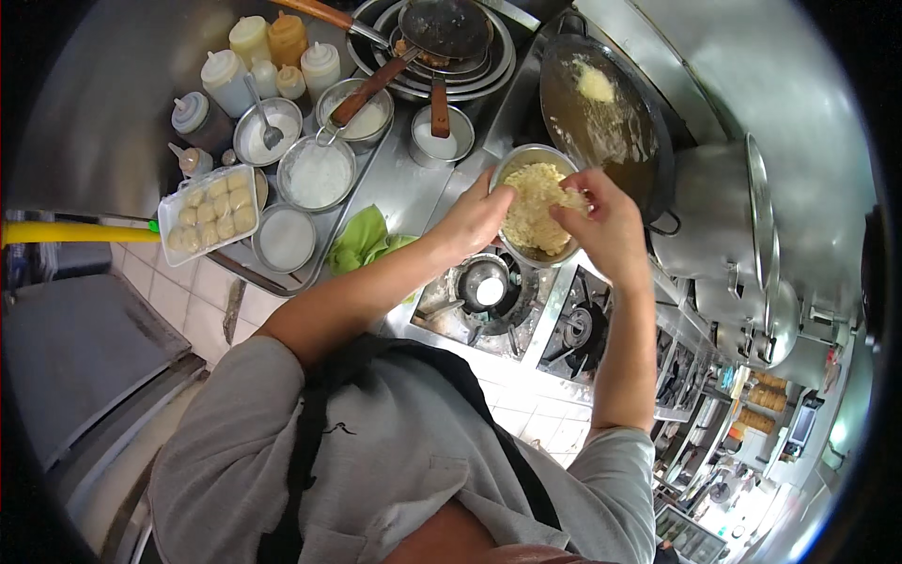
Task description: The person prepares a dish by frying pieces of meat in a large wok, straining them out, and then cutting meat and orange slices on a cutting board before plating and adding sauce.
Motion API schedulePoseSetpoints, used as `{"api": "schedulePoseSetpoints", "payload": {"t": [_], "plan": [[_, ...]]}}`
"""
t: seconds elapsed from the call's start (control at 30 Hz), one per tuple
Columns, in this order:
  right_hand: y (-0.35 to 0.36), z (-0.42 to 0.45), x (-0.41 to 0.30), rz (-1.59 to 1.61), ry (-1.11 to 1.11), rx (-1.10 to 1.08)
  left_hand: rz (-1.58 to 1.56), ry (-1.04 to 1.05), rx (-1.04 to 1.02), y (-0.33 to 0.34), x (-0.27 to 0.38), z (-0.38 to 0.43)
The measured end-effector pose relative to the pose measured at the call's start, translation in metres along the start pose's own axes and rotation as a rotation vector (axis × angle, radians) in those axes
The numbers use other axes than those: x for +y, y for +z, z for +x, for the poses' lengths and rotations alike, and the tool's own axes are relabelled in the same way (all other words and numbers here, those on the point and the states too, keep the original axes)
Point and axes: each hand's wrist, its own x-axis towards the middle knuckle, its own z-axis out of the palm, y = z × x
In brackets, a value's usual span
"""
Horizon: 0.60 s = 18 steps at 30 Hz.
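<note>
My left hand [473, 216] grips the rim of a round metal bowl [525, 156], thumb over the edge. Pale yellow shredded food [530, 204] fills most of the bowl. At its right side, my right hand [604, 218] pinches a clump of the shreds between thumb and fingers. Just beyond the bowl lies a dark wok [564, 134] of brownish oil, with a pale yellow lump [595, 84] near its far end and light streaks across the surface. What the lump is made of I cannot tell.
A gas burner [490, 282] lies below the bowl. Metal bowls of white powder [318, 173], squeeze bottles [224, 79] and a tray of dough balls [211, 211] stand on the left. A green cloth [363, 243] lies nearer. Stacked strainers [447, 32] are at the back; large pots [705, 211] line the right.
</note>
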Motion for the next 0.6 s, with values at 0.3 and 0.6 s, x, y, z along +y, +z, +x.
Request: {"api": "schedulePoseSetpoints", "payload": {"t": [0.3, 0.6], "plan": [[-0.079, 0.053, 0.025, 0.511, -0.018, -0.074, -0.117, -0.016, -0.016, 0.018, 0.022, -0.007], [-0.033, 0.168, 0.11, 0.298, 0.104, -0.212, 0.063, -0.005, 0.162, -0.029, -0.009, -0.033]]}}
